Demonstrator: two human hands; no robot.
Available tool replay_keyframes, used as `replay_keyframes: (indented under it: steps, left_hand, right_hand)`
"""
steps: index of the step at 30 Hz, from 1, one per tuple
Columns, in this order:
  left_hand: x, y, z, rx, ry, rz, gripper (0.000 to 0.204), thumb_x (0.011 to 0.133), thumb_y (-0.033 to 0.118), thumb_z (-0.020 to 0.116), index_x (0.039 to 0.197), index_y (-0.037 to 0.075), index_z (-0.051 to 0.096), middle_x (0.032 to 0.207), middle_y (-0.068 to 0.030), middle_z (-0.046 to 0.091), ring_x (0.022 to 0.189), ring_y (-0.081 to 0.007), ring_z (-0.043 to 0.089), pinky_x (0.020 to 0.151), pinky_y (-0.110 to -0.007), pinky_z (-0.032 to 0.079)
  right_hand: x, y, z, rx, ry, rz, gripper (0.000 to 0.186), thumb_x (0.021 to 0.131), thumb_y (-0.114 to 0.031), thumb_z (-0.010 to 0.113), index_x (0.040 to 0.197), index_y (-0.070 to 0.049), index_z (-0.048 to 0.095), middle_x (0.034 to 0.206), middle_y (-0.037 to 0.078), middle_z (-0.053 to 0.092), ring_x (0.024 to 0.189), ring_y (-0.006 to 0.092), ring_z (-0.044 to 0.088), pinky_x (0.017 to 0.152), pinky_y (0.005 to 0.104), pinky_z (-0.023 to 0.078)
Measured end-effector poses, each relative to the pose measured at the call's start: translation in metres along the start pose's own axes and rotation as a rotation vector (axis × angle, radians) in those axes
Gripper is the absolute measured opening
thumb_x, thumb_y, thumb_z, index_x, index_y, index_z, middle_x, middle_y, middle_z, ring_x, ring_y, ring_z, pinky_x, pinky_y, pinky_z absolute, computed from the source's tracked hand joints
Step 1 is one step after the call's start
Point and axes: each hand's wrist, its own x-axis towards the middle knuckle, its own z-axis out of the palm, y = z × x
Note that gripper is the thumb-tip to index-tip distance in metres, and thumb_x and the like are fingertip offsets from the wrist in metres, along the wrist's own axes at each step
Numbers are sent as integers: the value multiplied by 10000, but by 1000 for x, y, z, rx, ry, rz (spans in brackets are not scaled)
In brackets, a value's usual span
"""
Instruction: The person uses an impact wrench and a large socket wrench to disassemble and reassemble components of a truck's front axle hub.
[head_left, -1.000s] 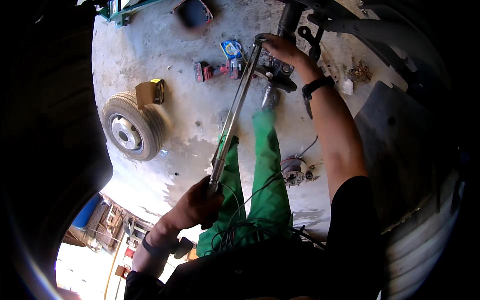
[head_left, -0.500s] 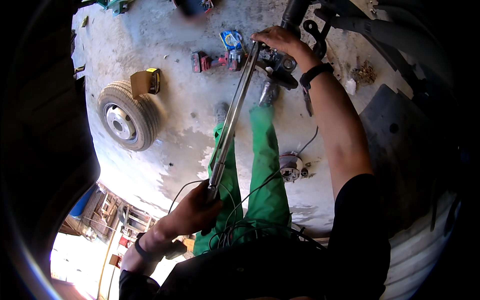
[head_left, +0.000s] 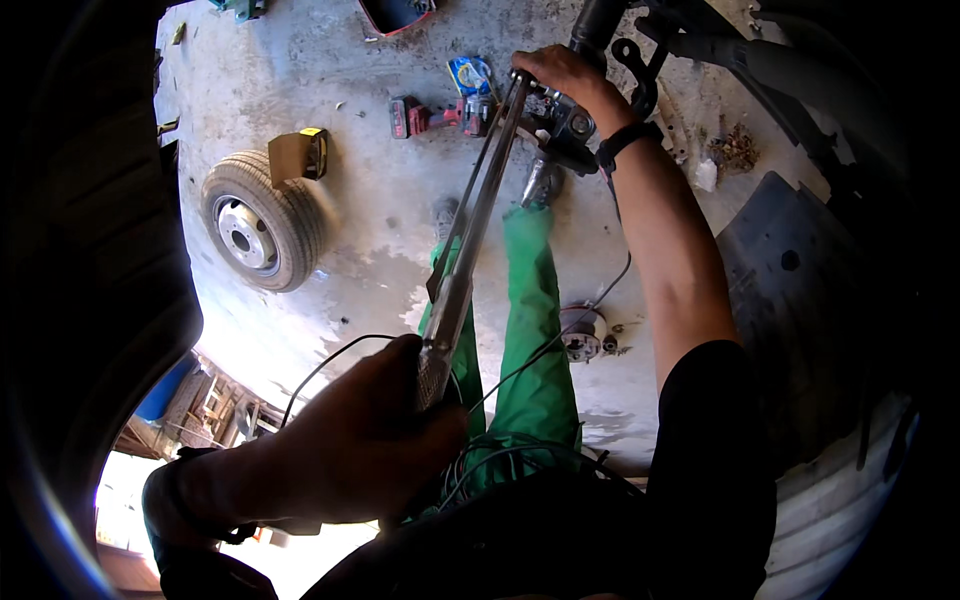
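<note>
A stained, pale concrete floor (head_left: 385,215) spreads below me in a workshop, with dark bodywork at both sides and glaring daylight at lower left. On the floor, to my left, a tyre on a silver wheel (head_left: 262,222) lies with an open cardboard box (head_left: 290,157) against its upper edge; ahead are a red-and-black cordless power tool (head_left: 436,118) and a blue packet (head_left: 470,76). A long silver torque wrench (head_left: 468,258) hangs above my green trouser legs (head_left: 532,300). Its long axis slopes, knurled handle toward me at lower left, head pointing away and slightly right, at the black axle assembly (head_left: 573,127). My left hand (head_left: 375,430) is clenched around the handle. My right hand (head_left: 562,72) bends over the head end; its fingers are partly hidden, so I cannot tell whether they grip it.
</note>
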Motion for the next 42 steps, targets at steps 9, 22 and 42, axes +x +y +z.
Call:
replay_keyframes:
  steps: [9,22,42]
  left_hand:
    - [121,-146,-44,354,238,278,273,805,30,525,1041,8,388,585,-43,488,438,-123,488,382,-286,380]
    - [298,-217,-126,474,528,517,365,757,146,573,1074,-9,478,662,-237,568,654,-428,573,585,-448,453]
    - [456,-208,-201,623,702,587,285,851,290,561,1011,70,475,752,-284,592,739,-484,557,633,-547,440]
  right_hand:
    - [3,-1,0,262,-20,153,628,810,-627,472,959,-48,666,916,200,655,866,328,609,824,395,435]
    - [3,-26,10,251,84,13,438,883,-467,439,986,-94,644,1000,108,655,922,271,615,842,353,450]
    - [17,-11,30,-402,110,-400,136,863,-121,519,935,-44,606,961,120,628,923,268,601,808,343,490]
